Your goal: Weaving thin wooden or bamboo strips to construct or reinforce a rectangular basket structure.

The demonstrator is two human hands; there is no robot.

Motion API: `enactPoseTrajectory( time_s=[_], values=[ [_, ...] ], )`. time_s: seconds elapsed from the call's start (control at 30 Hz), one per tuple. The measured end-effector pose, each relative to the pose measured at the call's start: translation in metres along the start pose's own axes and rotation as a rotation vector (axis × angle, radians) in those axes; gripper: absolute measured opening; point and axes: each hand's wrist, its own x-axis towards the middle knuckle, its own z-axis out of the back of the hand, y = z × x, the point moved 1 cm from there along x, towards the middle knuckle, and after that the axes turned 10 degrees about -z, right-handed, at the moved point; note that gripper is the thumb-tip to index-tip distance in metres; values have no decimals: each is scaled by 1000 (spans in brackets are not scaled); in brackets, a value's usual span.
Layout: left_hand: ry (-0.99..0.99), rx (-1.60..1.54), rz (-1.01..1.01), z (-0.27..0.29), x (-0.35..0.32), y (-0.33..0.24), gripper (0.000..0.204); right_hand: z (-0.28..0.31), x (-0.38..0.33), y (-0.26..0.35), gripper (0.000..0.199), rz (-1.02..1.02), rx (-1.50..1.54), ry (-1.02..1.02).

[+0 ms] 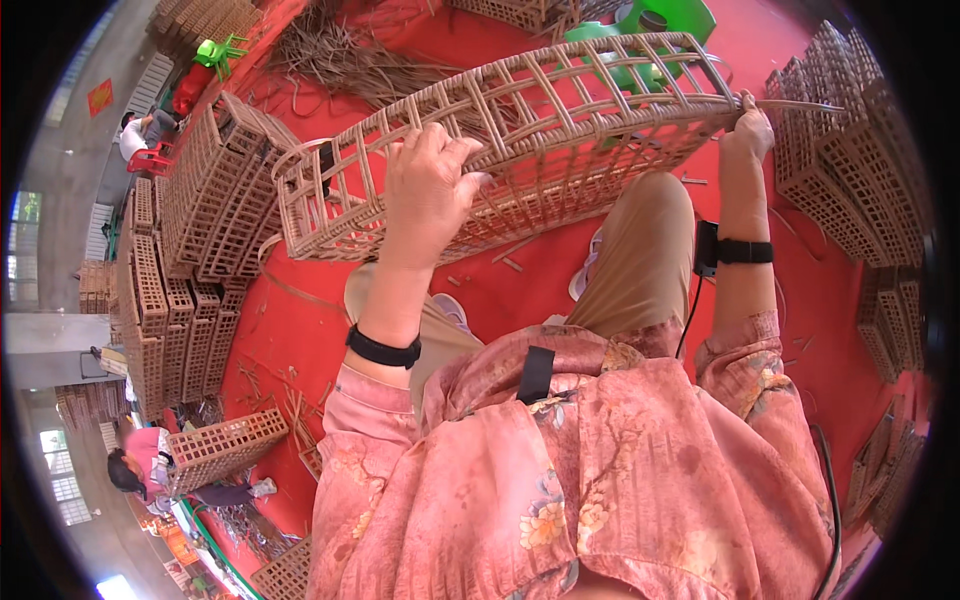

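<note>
A long brown woven lattice basket [540, 135] lies tilted across my knees, its open slatted side facing up. My left hand [430, 185] is closed over the near edge of its frame, left of the middle, with the thumb pointing right. At the basket's right end my right hand [750, 130] pinches a flat brown weaving strip [805, 105], whose free end sticks out to the right. The fingertips of that hand sit close against the basket's corner, so the exact grip is partly hidden.
Stacked lattice baskets stand at the left [220, 190] and right [840, 150]. Loose strips [340, 60] lie in a heap beyond the basket, near a green plastic chair [655, 45]. Cut bits are scattered on the red floor [500, 285]. Two other people sit at the far left.
</note>
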Motion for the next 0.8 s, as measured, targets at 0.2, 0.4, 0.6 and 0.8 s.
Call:
enactPoseTrajectory(
  time_s=[0.2, 0.4, 0.6, 0.8],
  values=[
    [-55, 167, -140, -4, -9, -12, 36, 4, -9, 5, 11, -3, 29, 5],
    [32, 139, -143, 10, -3, -27, 40, 16, -11, 6, 10, 38, 8, -7],
    [10, 42, -125, -22, 32, -57, 49, 21, -11, 5, 10, -6, 108, 16],
    [-50, -14, -157, -37, 33, -61, 43, 26, -16, 7, 12, 7, 68, 10]
  ],
)
